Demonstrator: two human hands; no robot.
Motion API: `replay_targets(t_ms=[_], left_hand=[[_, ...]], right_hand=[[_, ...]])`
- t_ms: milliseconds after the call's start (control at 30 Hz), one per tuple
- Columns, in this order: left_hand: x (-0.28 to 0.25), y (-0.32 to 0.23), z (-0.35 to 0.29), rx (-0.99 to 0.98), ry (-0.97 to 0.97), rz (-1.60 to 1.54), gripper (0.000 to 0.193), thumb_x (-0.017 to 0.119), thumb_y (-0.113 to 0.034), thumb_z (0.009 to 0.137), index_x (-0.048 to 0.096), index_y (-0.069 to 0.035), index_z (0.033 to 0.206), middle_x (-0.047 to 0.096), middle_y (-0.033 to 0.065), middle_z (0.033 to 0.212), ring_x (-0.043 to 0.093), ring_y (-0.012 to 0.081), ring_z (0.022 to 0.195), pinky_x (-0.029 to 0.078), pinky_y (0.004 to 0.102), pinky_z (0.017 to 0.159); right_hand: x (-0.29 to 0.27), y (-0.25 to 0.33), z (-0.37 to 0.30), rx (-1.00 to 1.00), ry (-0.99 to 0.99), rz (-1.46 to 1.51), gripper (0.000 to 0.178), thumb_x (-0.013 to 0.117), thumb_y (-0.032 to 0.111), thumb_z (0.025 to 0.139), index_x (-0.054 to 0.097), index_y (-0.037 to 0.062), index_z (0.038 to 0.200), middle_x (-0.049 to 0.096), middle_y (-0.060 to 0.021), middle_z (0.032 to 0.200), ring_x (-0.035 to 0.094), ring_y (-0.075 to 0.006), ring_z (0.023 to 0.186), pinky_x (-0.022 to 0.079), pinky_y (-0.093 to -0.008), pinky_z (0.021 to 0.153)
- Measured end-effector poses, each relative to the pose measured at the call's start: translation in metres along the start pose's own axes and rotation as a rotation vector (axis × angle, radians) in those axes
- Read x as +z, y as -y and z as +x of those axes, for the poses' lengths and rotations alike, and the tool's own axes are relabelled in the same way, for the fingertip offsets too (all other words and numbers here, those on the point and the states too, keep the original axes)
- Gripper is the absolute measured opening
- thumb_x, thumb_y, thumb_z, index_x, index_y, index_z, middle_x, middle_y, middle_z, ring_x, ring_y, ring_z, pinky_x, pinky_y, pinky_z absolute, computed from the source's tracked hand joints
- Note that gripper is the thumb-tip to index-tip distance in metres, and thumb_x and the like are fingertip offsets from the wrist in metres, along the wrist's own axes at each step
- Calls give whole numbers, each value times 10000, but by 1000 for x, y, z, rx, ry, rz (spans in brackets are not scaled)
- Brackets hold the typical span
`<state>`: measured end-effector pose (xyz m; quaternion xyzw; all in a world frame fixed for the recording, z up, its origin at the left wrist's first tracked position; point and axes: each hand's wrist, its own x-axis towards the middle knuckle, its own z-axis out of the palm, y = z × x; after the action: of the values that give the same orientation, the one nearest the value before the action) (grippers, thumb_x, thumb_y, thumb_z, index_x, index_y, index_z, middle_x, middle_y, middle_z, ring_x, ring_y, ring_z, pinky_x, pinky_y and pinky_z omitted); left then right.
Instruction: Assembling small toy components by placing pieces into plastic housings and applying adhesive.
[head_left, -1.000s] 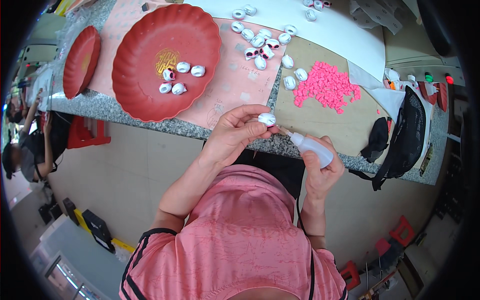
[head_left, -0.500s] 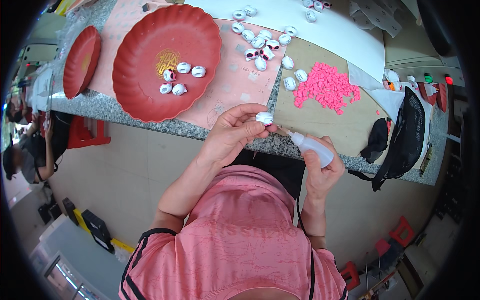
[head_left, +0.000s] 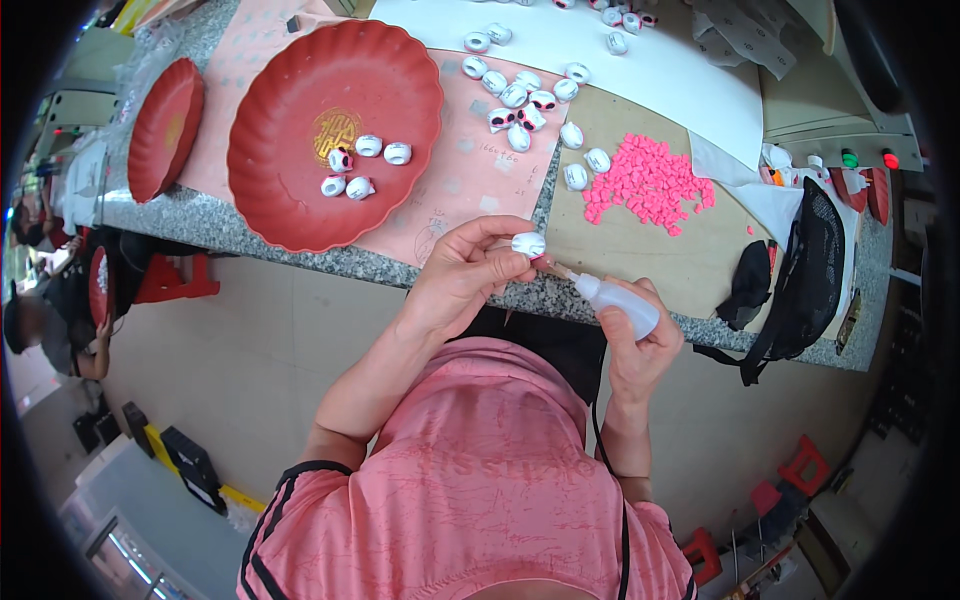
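My left hand pinches a small rounded white piece with a pink underside, just over the near edge of the table. In my right hand is a translucent squeeze bottle, tilted so that its narrow tip points up and left. The tip meets or nearly meets the pink side of the piece; which of the two I cannot tell. Beyond my hands, several similar white pieces with pink and black parts lie loose. A heap of small pink bits is spread to their right.
A large red scalloped plate with several white pieces stands at the left, a smaller red dish beyond it. On the right lie a black mesh bag and a black cloth item. Another person is at far left.
The bottle's tip has come up against or close to the pink side of the white piece, which has turned slightly. At far left, a red dish now shows by the other person's hand.
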<state>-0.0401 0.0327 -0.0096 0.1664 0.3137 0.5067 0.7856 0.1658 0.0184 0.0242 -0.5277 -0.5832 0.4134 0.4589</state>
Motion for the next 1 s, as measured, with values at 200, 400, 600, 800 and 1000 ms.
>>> replay_targets(t_ms=[200,400,600,800,1000], left_hand=[[3,-11,-10,67,-50,71,330,595,20,832,545,-1,1158,622,139,1056,627,194,922,516,274,798],[-9,-15,-33,114,-178,50,342,575,-8,855,527,1,1194,623,129,1067,620,188,953,510,281,802],[4,-50,-45,310,-96,127,338,582,-62,872,514,-16,1199,606,86,1027,617,160,889,504,263,734],[-2,-110,-56,606,-213,164,436,570,-64,874,409,-44,1279,581,69,988,616,151,825,501,250,671],[-38,-155,-77,865,-431,95,552,555,-63,880,313,-89,1375,583,62,1027,609,161,830,483,248,637]], right_hand=[[5,-2,10,145,-164,184,336,719,45,722,609,-26,1031,558,-53,790,521,-115,680,420,-226,595],[25,-26,12,6,-57,-108,272,651,-2,753,572,8,1013,569,-23,921,499,-119,875,400,-251,784],[44,-37,16,-51,-57,-148,259,653,16,764,573,-4,1010,578,-62,918,512,-159,835,419,-287,762],[43,-48,20,-84,-122,-179,321,671,17,742,570,-1,1046,588,-65,922,503,-157,829,405,-277,759],[22,-24,17,-99,-111,-137,363,652,8,765,547,1,1112,584,-64,1012,501,-125,880,407,-252,778]])
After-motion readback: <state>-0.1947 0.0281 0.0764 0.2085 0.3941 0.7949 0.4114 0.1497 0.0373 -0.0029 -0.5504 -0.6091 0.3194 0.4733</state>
